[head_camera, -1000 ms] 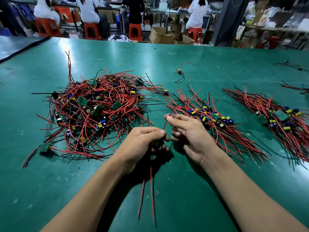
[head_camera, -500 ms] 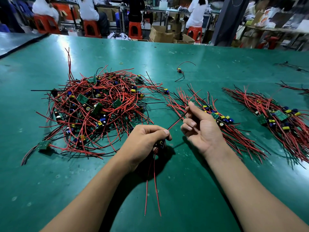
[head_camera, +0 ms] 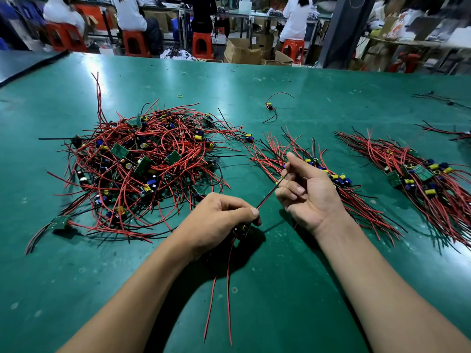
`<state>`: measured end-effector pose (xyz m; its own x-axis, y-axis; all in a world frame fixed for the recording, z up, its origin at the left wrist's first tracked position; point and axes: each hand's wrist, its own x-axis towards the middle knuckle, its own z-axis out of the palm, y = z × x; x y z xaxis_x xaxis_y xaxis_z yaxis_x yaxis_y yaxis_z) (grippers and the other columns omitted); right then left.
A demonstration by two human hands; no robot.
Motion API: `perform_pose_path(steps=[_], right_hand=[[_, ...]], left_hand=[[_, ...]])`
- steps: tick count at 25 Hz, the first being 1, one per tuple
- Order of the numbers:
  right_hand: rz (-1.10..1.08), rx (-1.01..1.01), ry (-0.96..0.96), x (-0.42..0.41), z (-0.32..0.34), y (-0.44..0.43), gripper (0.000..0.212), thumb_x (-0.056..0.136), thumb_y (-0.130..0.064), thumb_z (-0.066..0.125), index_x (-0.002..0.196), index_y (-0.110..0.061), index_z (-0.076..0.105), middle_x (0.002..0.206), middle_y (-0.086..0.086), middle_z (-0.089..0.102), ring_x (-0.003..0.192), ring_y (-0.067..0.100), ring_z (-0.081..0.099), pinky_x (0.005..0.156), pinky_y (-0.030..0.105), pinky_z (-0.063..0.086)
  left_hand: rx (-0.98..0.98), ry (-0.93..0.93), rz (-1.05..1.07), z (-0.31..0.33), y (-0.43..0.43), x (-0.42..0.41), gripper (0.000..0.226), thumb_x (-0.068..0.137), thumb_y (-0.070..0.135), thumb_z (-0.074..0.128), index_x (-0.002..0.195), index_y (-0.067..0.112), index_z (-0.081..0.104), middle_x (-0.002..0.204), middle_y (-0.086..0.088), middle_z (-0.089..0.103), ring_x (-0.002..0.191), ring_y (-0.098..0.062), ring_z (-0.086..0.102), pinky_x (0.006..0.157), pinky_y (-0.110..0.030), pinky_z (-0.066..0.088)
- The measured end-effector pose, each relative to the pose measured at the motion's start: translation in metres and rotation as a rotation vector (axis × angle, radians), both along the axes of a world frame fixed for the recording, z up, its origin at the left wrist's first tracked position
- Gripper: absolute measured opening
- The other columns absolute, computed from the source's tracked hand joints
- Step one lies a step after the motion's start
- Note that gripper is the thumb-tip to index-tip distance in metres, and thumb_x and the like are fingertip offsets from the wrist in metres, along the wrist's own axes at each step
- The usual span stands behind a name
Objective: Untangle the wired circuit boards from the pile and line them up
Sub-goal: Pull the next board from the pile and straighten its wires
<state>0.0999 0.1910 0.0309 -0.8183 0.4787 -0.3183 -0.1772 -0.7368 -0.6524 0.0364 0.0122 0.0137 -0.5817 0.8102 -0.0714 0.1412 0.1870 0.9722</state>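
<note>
Left hand grips a circuit board; right hand pinches its wire.

A wide green matte counter is catching pale overhead glare at its far left. Beyond its far edge, people in white tops are sitting on red plastic stools. Brown cardboard boxes are lying beside them, and a dark steel pillar is rising at far right.

Wired board between both hands
</note>
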Motion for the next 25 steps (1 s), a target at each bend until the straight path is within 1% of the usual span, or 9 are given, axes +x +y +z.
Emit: perform_pose_path(steps=[3, 7, 12, 14, 16, 19, 22, 24, 25], right_hand=[[0.079, -0.013, -0.025, 0.003, 0.002, 0.003, 0.024, 0.073, -0.013, 0.064, 0.057, -0.013, 0.046, 0.056, -0.005, 0.030, 0.029, 0.004, 0.020, 0.032, 0.016, 0.014], [0.049, 0.063, -0.061, 0.003, 0.001, -0.001, 0.020, 0.071, -0.019, 0.072, 0.062, -0.011, 0.056, 0.059, -0.005, 0.041, 0.034, 0.003, 0.027, 0.035, 0.015, 0.022], [0.074, -0.024, -0.037, 0.002, -0.001, -0.001, 0.026, 0.077, -0.012, 0.062, 0.055, -0.013, 0.048, 0.053, -0.004, 0.033, 0.029, 0.004, 0.023, 0.030, 0.016, 0.020], [0.057, 0.091, -0.099, 0.002, -0.001, -0.003, 0.028, 0.086, -0.019, 0.066, 0.061, -0.013, 0.055, 0.054, -0.005, 0.036, 0.031, 0.003, 0.027, 0.032, 0.016, 0.023], [0.023, 0.247, -0.152, 0.002, -0.002, -0.005, 0.028, 0.085, -0.039, 0.070, 0.074, -0.014, 0.063, 0.059, -0.007, 0.043, 0.037, 0.004, 0.032, 0.037, 0.016, 0.027], [0.026, 0.364, -0.187, 0.004, -0.002, -0.005, 0.060, 0.068, -0.063, 0.069, 0.097, -0.011, 0.073, 0.068, -0.005, 0.053, 0.046, 0.007, 0.040, 0.043, 0.018, 0.036], [0.092, 0.445, -0.207, 0.005, -0.003, -0.006, 0.067, 0.065, -0.065, 0.070, 0.103, -0.010, 0.075, 0.074, -0.004, 0.059, 0.049, 0.008, 0.046, 0.046, 0.019, 0.042], [0.138, 0.494, -0.212, 0.006, -0.004, -0.007, 0.059, 0.066, -0.062, 0.072, 0.097, -0.012, 0.077, 0.073, -0.005, 0.063, 0.049, 0.007, 0.050, 0.045, 0.017, 0.042], [0.158, 0.533, -0.216, 0.007, -0.005, -0.008, 0.055, 0.067, -0.061, 0.072, 0.094, -0.014, 0.077, 0.073, -0.006, 0.064, 0.050, 0.007, 0.052, 0.045, 0.017, 0.042]], left_hand=[[-0.012, 0.002, -0.026, 0.001, 0.000, 0.000, 0.016, 0.087, 0.019, 0.069, 0.076, 0.011, 0.078, 0.081, -0.017, 0.073, 0.071, -0.019, 0.060, 0.074, -0.031, 0.044], [-0.023, -0.043, -0.034, 0.002, -0.001, 0.001, 0.018, 0.085, 0.019, 0.069, 0.072, 0.009, 0.077, 0.071, -0.012, 0.071, 0.064, -0.017, 0.058, 0.067, -0.028, 0.044], [-0.047, -0.046, -0.068, 0.004, -0.002, 0.001, 0.019, 0.083, 0.023, 0.068, 0.067, 0.015, 0.075, 0.065, -0.002, 0.069, 0.060, -0.014, 0.057, 0.065, -0.025, 0.043], [-0.026, -0.041, -0.048, 0.002, -0.001, 0.001, 0.020, 0.086, 0.017, 0.067, 0.069, 0.013, 0.076, 0.066, -0.001, 0.070, 0.061, -0.011, 0.059, 0.063, -0.022, 0.045], [0.024, -0.075, 0.008, 0.000, 0.001, 0.000, 0.020, 0.090, 0.012, 0.065, 0.075, 0.007, 0.076, 0.066, -0.001, 0.069, 0.061, -0.010, 0.059, 0.060, -0.018, 0.046], [0.110, -0.218, 0.081, -0.003, 0.005, 0.001, 0.021, 0.095, 0.009, 0.058, 0.081, 0.000, 0.072, 0.061, -0.001, 0.065, 0.052, -0.009, 0.059, 0.050, -0.014, 0.044], [0.175, -0.303, 0.133, -0.001, 0.005, 0.002, 0.022, 0.097, 0.009, 0.054, 0.082, 0.001, 0.069, 0.060, -0.001, 0.063, 0.044, -0.006, 0.059, 0.044, -0.011, 0.042], [0.183, -0.301, 0.167, -0.001, 0.005, 0.001, 0.026, 0.098, 0.016, 0.054, 0.085, 0.002, 0.071, 0.066, -0.006, 0.064, 0.055, -0.014, 0.064, 0.050, -0.017, 0.048], [0.181, -0.309, 0.180, 0.000, 0.005, 0.001, 0.030, 0.099, 0.024, 0.052, 0.089, 0.003, 0.072, 0.070, -0.009, 0.066, 0.064, -0.021, 0.066, 0.058, -0.025, 0.054]])
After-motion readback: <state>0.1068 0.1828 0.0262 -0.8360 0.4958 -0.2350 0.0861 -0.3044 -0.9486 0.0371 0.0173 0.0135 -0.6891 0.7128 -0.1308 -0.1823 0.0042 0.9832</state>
